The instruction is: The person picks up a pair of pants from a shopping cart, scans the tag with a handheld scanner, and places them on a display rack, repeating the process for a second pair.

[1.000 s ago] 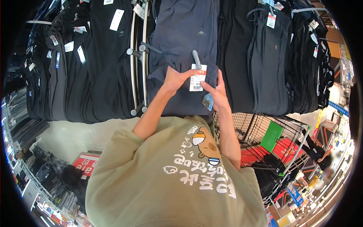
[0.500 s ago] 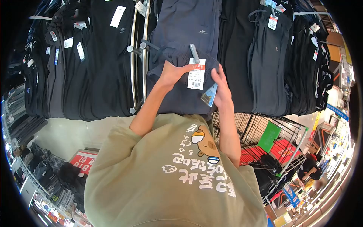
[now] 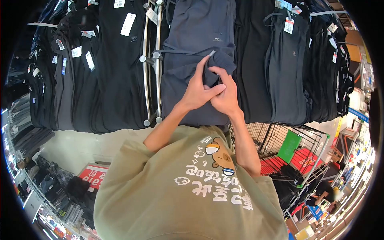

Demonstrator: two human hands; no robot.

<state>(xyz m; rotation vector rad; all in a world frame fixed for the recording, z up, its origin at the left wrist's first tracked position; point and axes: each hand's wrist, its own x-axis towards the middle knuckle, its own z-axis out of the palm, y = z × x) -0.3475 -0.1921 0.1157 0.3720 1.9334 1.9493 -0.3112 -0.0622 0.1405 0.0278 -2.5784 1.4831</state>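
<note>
Blue-grey trousers (image 3: 196, 34) hang on the rack in front of me, a small logo on the cloth. Both hands are at the gathered waistband (image 3: 222, 60) around the metal hook. My left hand (image 3: 198, 90) has its index finger raised along the hook tip and its thumb reaching across to the right. Against it, my right hand (image 3: 226, 94) has curled fingers pressed on the bunched cloth. The two hands touch at the thumbs. The price tag and the blue label are hidden now.
Black trousers (image 3: 120, 80) hang at the left beside chrome rails (image 3: 147, 80); dark grey trousers (image 3: 286, 76) hang at the right. A shopping cart (image 3: 260, 140) with a green panel stands right below. A red sign (image 3: 93, 176) is at lower left, and a person (image 3: 324, 194) at lower right.
My hands have come together over the waistband. The price tag and blue label have gone out of sight. The waistband is bunched up and the view has shifted slightly.
</note>
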